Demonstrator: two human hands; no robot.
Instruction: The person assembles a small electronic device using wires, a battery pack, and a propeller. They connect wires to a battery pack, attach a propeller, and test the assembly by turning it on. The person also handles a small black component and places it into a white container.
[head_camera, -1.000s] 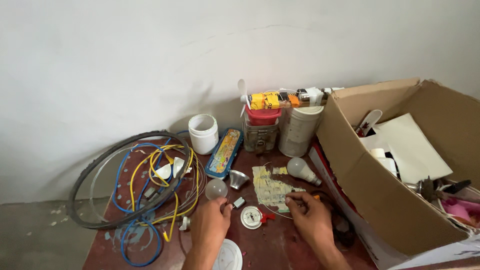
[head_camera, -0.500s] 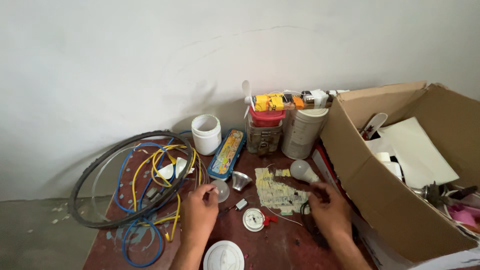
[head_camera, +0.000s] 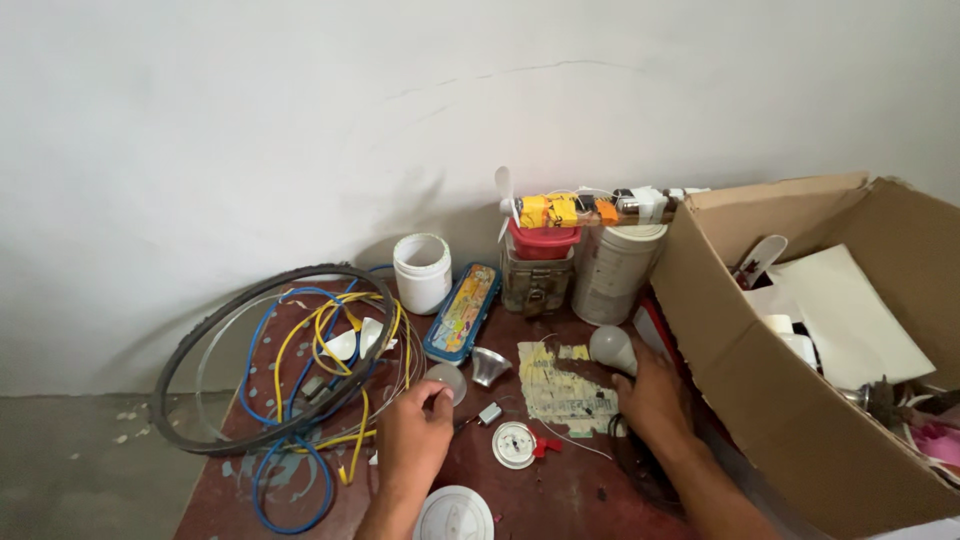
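Fingers of our left hand (head_camera: 415, 445): pinched around a small frosted bulb dome (head_camera: 446, 381), thumb and forefinger closed on its near edge. Fingers of our right hand (head_camera: 655, 400): curled loosely, knuckles up, tips touching a white light bulb (head_camera: 612, 348); whether they grip it we cannot tell.

Items on the dark red tabletop (head_camera: 560, 495), as we count them:
- Metal cone reflector (head_camera: 489, 366), just beside the dome, to its right.
- Worn yellowish circuit sheet (head_camera: 560, 390), between our two hands, the white bulb at its far right corner.
- Round white dial with red tab (head_camera: 517, 445), near our left wrist.
- White round lid (head_camera: 455, 515), at the near edge.
- Blue pencil case (head_camera: 462, 311), lying angled behind the dome.
- White plastic jar (head_camera: 422, 272), open, against the wall.
- Black rubber hoop (head_camera: 210, 345) with blue and yellow wires (head_camera: 320, 350) tangled inside it, left of the hands.
- Clear jar with red lid (head_camera: 540, 268) and a white tub (head_camera: 615, 275), a battery-and-propeller assembly (head_camera: 580, 208) laid across their tops.
- Cardboard box (head_camera: 760, 380), open, right of our right hand, holding white sheets and oddments.
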